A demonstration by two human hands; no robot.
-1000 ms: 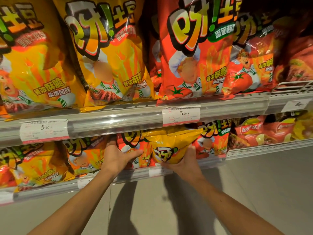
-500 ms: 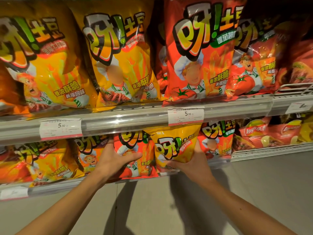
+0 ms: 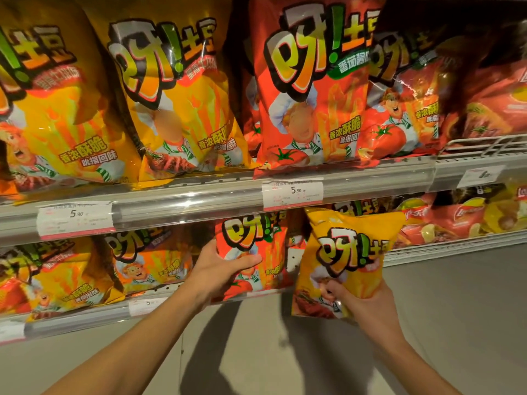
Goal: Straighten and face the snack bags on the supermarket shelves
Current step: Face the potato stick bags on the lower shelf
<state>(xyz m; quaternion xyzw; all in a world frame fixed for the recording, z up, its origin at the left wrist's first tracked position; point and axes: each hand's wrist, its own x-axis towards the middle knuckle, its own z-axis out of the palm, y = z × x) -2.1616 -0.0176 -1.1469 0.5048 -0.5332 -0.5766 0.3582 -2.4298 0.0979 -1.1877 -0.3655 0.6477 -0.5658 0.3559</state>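
My right hand (image 3: 362, 303) grips a small yellow snack bag (image 3: 348, 258) by its lower part and holds it out in front of the lower shelf (image 3: 85, 317), tilted slightly. My left hand (image 3: 219, 269) is closed on the left edge of a small red tomato snack bag (image 3: 256, 246) standing upright on that shelf. Behind the yellow bag another red bag is mostly hidden. Left of my hand stand small yellow bags (image 3: 151, 260).
The upper shelf (image 3: 185, 201) carries large yellow bags (image 3: 176, 98) on the left and large red bags (image 3: 313, 89) on the right, with price tags (image 3: 292, 193) on its rail. Red Lay's bags (image 3: 462, 215) lie at the lower right. Grey floor is below.
The yellow bag has come off the lower shelf, pulled outward and to the right by my right hand. My left hand has closed around the red bag. The camera has moved closer.
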